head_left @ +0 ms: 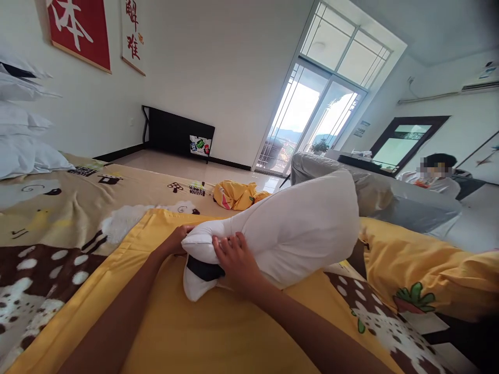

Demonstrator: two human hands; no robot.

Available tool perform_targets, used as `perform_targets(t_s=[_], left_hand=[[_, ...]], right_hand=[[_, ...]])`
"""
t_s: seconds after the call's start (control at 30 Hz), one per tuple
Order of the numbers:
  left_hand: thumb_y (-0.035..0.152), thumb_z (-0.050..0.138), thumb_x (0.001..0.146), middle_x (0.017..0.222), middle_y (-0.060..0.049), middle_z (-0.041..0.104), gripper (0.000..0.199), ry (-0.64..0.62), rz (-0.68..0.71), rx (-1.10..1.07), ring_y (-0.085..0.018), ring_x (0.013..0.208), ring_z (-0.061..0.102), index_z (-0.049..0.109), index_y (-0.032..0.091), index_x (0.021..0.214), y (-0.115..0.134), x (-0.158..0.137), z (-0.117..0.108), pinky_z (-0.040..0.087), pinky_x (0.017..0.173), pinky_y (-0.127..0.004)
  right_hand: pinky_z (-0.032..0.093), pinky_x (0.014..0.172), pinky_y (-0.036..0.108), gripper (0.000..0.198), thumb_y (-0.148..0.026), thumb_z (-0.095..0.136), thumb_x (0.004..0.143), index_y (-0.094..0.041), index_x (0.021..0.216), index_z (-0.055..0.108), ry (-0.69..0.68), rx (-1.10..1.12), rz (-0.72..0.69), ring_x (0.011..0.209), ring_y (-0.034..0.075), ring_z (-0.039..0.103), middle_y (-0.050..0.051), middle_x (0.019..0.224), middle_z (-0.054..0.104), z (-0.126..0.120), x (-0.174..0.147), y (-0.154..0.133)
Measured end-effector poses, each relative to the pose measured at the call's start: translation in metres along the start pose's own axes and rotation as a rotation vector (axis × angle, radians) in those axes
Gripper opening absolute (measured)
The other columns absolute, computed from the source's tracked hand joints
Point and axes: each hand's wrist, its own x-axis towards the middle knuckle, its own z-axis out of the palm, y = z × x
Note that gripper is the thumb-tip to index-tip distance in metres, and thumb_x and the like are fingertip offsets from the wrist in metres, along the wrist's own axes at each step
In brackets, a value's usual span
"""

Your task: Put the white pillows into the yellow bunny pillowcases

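Note:
A plump white pillow (300, 228), folded lengthwise with a black strip showing in the fold at its near left end, lies tilted over a yellow pillowcase-like cloth (183, 322). My right hand (237, 262) grips the pillow near that end, fingers curled over the top. On its far left corner is my left hand (180, 241), closed on the pillow's edge, with most of the fingers hidden behind it. The yellow cloth is spread flat beneath both forearms.
A patterned blanket (128, 182) covers the surface. White pillows (27, 124) are stacked at left. Crumpled yellow cloth (236, 195) lies beyond, and a yellow pillow (432, 259) with a green leaf print at right. A person (432, 176) sits behind a plastic-covered sofa (323, 169).

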Motion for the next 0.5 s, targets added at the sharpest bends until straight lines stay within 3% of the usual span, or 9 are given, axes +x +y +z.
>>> perform_targets(t_s=[0.1, 0.17, 0.27, 0.4, 0.5], left_hand=[[0.03, 0.057, 0.068, 0.116, -0.012, 0.067, 0.049, 0.081, 0.049, -0.034, -0.026, 0.106, 0.06, 0.063, 0.008, 0.112, 0.02, 0.002, -0.007, 0.045, 0.094, -0.035], [0.033, 0.047, 0.077, 0.128, -0.01, 0.06, 0.049, 0.108, 0.131, -0.025, -0.024, 0.119, 0.052, 0.058, 0.011, 0.119, 0.04, 0.0, -0.01, 0.038, 0.103, -0.035], [0.043, 0.047, 0.083, 0.128, -0.007, 0.059, 0.048, 0.002, 0.202, 0.169, -0.025, 0.121, 0.049, 0.058, 0.015, 0.12, 0.07, -0.007, -0.009, 0.035, 0.104, -0.035], [0.055, 0.064, 0.07, 0.129, -0.011, 0.055, 0.072, -0.134, 0.16, 0.583, -0.028, 0.116, 0.052, 0.05, 0.018, 0.129, 0.091, -0.02, 0.007, 0.041, 0.098, -0.036], [0.051, 0.077, 0.053, 0.142, -0.02, 0.041, 0.102, -0.188, 0.116, 0.888, -0.036, 0.13, 0.037, 0.037, 0.013, 0.139, 0.089, -0.025, 0.032, 0.033, 0.106, -0.044]], right_hand=[[0.027, 0.1, 0.051, 0.097, -0.05, 0.075, 0.059, -0.008, 0.137, 0.037, -0.092, 0.059, -0.003, 0.101, 0.033, 0.045, 0.018, 0.115, 0.055, 0.0, 0.02, 0.021], [0.026, 0.099, 0.049, 0.104, -0.053, 0.078, 0.052, -0.006, 0.136, 0.038, -0.141, 0.087, -0.011, 0.103, 0.033, 0.044, 0.019, 0.116, 0.053, 0.001, 0.033, 0.035], [0.027, 0.097, 0.046, 0.103, -0.054, 0.078, 0.053, -0.006, 0.135, 0.039, -0.189, 0.117, -0.024, 0.103, 0.032, 0.043, 0.019, 0.117, 0.052, 0.005, 0.047, 0.052], [0.028, 0.094, 0.043, 0.097, -0.054, 0.077, 0.054, -0.011, 0.134, 0.041, -0.184, 0.158, -0.019, 0.101, 0.03, 0.043, 0.015, 0.114, 0.053, 0.013, 0.053, 0.062], [0.028, 0.092, 0.042, 0.091, -0.054, 0.076, 0.055, -0.017, 0.132, 0.043, -0.175, 0.169, -0.007, 0.1, 0.029, 0.044, 0.012, 0.112, 0.054, 0.019, 0.055, 0.065]])
